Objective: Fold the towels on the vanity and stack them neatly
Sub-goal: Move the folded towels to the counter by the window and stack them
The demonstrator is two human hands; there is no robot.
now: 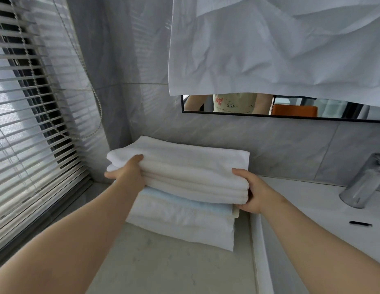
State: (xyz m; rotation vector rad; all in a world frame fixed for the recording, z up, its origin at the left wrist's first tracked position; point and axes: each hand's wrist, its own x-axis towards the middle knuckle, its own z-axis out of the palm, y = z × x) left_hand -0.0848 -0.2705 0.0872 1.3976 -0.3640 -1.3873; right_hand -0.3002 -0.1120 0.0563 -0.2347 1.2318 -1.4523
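A thick folded white towel [185,168] lies on top of a stack of folded towels [180,219] on the vanity counter [163,268], near the wall corner. A pale blue towel edge [185,203] shows just under it. My left hand [127,172] grips the top towel's left end, thumb on top. My right hand [251,190] grips its right end, fingers tucked beneath. The top towel sits a little farther back than the stack below it.
A white cloth [269,43] hangs over the mirror [291,109] above. Window blinds [32,102] fill the left side. To the right are the sink basin [333,219] and a chrome tap [365,179].
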